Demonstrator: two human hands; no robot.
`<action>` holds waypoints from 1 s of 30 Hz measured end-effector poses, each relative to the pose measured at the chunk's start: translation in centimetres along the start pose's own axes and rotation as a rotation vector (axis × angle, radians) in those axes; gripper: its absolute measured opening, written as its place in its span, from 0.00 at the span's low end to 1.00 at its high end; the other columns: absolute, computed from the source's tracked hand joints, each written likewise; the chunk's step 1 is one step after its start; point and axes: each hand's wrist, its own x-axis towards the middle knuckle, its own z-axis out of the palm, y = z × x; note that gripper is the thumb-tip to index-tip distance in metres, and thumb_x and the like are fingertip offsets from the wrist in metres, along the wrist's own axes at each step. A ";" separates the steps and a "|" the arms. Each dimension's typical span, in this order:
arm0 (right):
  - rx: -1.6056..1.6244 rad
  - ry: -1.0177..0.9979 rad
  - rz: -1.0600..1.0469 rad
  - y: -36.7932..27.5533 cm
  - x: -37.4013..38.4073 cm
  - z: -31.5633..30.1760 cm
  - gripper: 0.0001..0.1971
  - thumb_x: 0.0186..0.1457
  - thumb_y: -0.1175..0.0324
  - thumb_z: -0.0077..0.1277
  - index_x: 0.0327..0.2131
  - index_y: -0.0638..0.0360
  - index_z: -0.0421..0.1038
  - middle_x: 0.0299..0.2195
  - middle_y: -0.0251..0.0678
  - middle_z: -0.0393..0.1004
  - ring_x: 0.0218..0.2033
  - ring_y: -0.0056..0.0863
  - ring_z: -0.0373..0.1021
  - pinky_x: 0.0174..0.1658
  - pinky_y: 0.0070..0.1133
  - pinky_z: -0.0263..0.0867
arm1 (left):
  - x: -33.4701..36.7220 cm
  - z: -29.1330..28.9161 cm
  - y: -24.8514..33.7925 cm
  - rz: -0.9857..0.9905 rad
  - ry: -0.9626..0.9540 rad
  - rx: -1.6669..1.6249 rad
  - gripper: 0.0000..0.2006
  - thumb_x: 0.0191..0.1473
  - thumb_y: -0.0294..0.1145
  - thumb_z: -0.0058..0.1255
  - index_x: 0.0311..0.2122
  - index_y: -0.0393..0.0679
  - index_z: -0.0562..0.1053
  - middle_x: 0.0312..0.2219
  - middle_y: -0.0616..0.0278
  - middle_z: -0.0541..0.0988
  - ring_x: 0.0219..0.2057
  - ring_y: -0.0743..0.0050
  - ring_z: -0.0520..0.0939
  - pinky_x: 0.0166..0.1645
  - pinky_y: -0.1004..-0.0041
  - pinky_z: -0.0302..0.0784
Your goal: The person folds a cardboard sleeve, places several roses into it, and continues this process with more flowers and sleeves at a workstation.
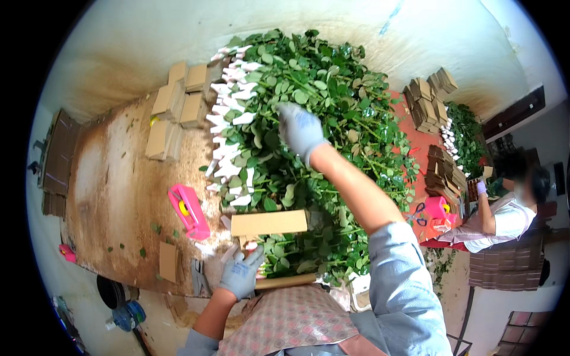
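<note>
My right hand (300, 132), in a grey glove, reaches over a large pile of leafy cut stems (332, 113). Its fingers are drawn together at the leaves; whatever is in them is hidden. White-sleeved flower heads (228, 169) line the pile's left side. Close to my body, my left hand (240, 274), also gloved, has its fingers stretched out and apart beside a few pale flower heads (252, 245). These lie by a cardboard strip (268, 223) set across leafy stems. A rolled cardboard edge (286, 281) lies nearest my apron.
Left of the pile stand a pink tape dispenser (189, 212), stacked folded cardboard (169, 118), a loose cardboard piece (168, 261) and a grey metal tool (200, 277). At right, a co-worker (496, 219) sits by a red table (419, 178) with scissors (420, 215) and another pink dispenser (438, 207).
</note>
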 end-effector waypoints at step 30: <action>-0.662 0.181 -0.084 2.5 -1.4 -20.5 0.11 0.55 0.73 0.49 0.42 0.52 0.71 0.39 0.44 0.73 0.38 0.46 0.74 0.39 0.39 0.71 | 0.4 0.4 -0.1 0.035 0.046 -0.028 0.25 0.51 0.31 0.51 0.57 0.49 0.73 0.63 0.70 0.67 0.44 0.60 0.73 0.49 0.63 0.72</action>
